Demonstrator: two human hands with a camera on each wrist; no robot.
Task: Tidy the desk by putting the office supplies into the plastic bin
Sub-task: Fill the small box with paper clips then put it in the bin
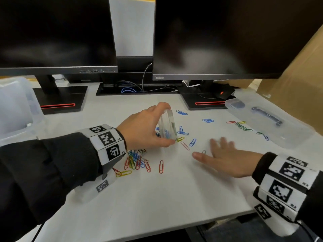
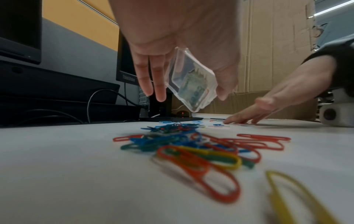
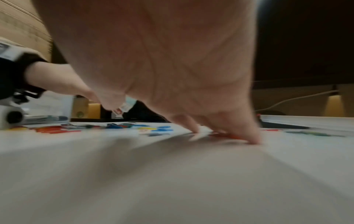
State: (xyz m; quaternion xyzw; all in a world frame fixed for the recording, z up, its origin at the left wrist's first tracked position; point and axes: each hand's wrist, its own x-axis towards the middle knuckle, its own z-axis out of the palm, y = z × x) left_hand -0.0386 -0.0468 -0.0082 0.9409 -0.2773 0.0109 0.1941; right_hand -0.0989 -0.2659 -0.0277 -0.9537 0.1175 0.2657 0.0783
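Coloured paper clips [image 1: 138, 161] [image 2: 191, 148] [image 3: 116, 126] lie scattered over the white desk [image 1: 157, 198]. My left hand [image 1: 148, 126] [image 2: 172, 63] grips a small clear plastic box [image 1: 167, 125] [image 2: 193, 83], tilted just above the clips. My right hand [image 1: 223, 154] [image 3: 220, 128] lies flat with straight fingers pressing on the desk among loose clips; it looks blurred. A large translucent plastic bin [image 1: 15, 109] stands at the far left.
Two dark monitors [image 1: 209, 41] on black stands [image 1: 61, 100] fill the back. A clear lid [image 1: 269, 123] with a dark pen and a small box rests at the right, beside a cardboard box [image 1: 300, 88]. Cables [image 1: 132, 88] run behind.
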